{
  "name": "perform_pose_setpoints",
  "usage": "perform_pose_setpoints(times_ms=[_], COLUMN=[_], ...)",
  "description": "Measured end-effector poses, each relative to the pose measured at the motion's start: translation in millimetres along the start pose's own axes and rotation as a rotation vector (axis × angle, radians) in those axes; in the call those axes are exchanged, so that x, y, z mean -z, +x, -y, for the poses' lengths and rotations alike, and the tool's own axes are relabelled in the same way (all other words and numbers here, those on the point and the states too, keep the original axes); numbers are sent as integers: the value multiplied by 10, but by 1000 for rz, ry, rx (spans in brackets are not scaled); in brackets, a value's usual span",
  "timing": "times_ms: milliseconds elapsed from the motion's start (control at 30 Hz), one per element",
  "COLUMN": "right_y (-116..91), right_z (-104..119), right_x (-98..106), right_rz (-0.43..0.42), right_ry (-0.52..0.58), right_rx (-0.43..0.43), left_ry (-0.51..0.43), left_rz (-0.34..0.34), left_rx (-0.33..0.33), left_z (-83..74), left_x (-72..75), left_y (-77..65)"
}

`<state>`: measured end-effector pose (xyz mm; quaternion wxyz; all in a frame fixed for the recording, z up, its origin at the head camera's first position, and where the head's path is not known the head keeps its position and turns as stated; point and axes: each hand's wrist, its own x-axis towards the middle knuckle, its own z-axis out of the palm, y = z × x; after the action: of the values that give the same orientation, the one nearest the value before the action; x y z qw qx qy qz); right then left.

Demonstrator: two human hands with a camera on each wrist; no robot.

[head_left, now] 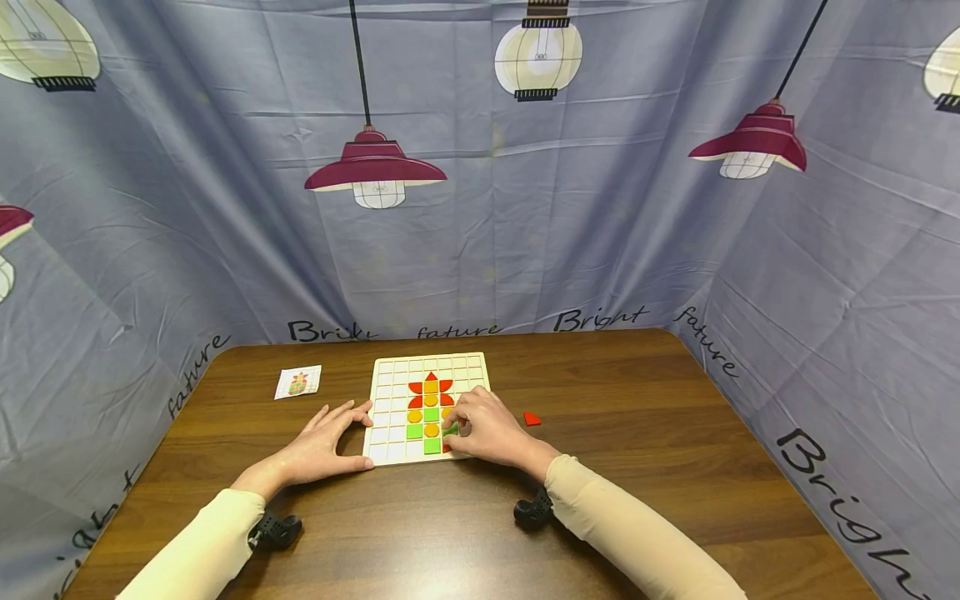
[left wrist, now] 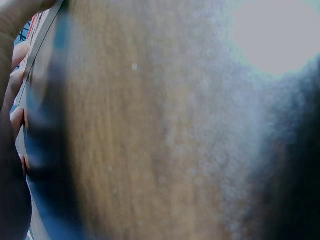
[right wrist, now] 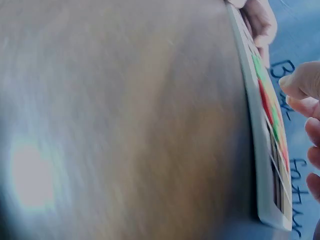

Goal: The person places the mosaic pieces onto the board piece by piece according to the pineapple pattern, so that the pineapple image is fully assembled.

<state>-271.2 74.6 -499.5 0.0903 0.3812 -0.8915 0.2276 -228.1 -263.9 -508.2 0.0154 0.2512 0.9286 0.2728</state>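
A pale square grid board (head_left: pixel 387 406) lies on the table, with red, orange and green pieces set in a pattern on it. My left hand (head_left: pixel 322 443) touches its left side with spread fingers; the thumb lies by the near left corner. Over the board's near right part is my right hand (head_left: pixel 486 427), with thumb and forefinger bent and a small gap between them. A green piece (head_left: pixel 451 430) shows in that gap. In the right wrist view, the right fingertips (right wrist: pixel 287 82) are just above the board (right wrist: pixel 261 165), and no piece shows between them.
A loose red quarter-round piece (head_left: pixel 532 419) lies on the wooden table (head_left: pixel 600 392), right of the board. To the board's left lies a small white card (head_left: pixel 297 382) printed with a coloured pineapple-like pattern. A printed curtain (head_left: pixel 465 250) stands behind the table.
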Motion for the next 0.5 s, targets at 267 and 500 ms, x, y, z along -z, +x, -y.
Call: perform_pose_setpoints(times_ms=[267,500], right_y=[-109,-254], right_z=[-249,-494], right_x=[254,442], right_rz=[-33,-26], right_ry=[12,19], right_rx=[-45,-71], left_ry=[3,2], left_rz=[7,5], left_rx=[10,5], left_z=[-13,-19], left_x=[2,5], left_y=[2,3])
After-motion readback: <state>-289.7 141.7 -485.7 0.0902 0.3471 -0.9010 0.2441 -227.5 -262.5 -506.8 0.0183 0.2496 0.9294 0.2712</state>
